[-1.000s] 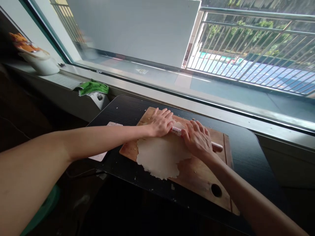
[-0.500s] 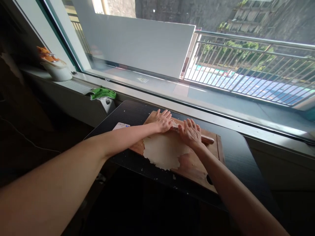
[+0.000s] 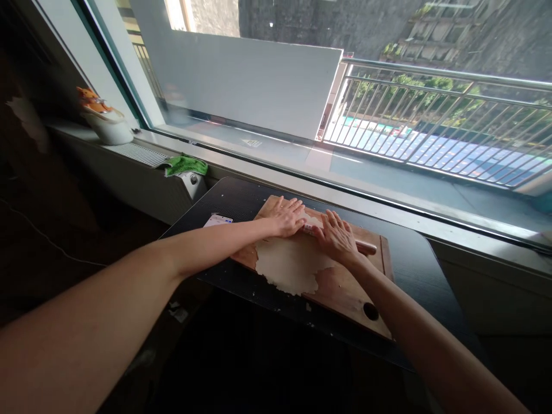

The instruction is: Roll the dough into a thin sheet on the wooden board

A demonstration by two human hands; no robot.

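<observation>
A thin, ragged-edged sheet of pale dough (image 3: pixel 290 265) lies on a wooden board (image 3: pixel 340 296), overhanging its near left edge a little. Across the dough's far part runs a wooden rolling pin (image 3: pixel 366 248), its right end showing. My left hand (image 3: pixel 286 217) lies over the pin's left part, fingers stretched forward. Farther right, my right hand (image 3: pixel 337 237) presses on the pin with its palm, fingers extended and slightly spread. Between the hands a short piece of the pin shows. Under my palms the pin is hidden.
The board rests on a black table (image 3: pixel 416 276) dotted with scraps. A phone (image 3: pixel 218 220) lies left of the board. Beyond the table stand a window sill, a green cloth (image 3: pixel 186 165) and a white pot (image 3: pixel 112 127) with an orange toy. A round hole (image 3: pixel 370 311) pierces the board's near right corner.
Both hands have come slightly nearer with the rolling pin, so more dough shows beyond it. The view has shifted a little.
</observation>
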